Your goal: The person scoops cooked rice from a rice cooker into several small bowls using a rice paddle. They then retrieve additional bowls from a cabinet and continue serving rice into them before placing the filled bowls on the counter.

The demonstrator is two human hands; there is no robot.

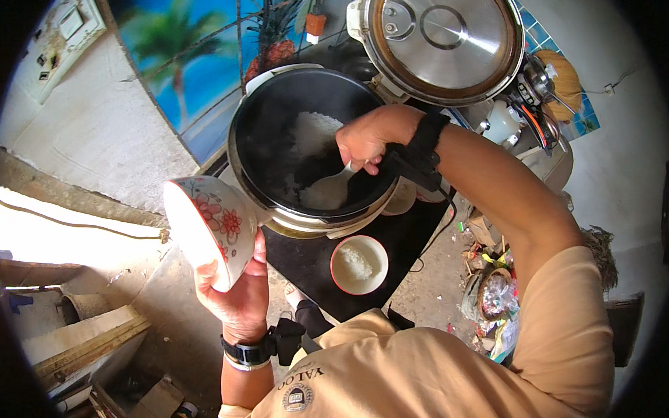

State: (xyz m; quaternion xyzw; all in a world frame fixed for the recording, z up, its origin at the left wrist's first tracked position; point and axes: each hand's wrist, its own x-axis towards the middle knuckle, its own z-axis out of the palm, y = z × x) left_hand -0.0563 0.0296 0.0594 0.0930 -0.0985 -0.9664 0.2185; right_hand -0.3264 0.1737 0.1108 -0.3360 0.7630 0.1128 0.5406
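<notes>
My left hand (240, 294) grips a large white bowl with red flowers (215, 221) by its rim and side, tilted, left of the cooker. My right hand (364, 143) holds the handle of a pale rice paddle (328, 189), whose blade lies inside the dark inner pot (265, 129) of a large cooker. White rice (315, 131) clings in the pot, beyond the paddle. A small red-rimmed bowl (360, 265) with some rice stands on the black tabletop (304, 274), in front of the cooker.
The cooker's metal lid (440, 41) stands raised behind the pot. More bowls (402, 197) sit partly hidden under my right wrist. A dark cable (450, 213) hangs by the table's right edge. Bags and litter (497, 297) lie on the floor at the right.
</notes>
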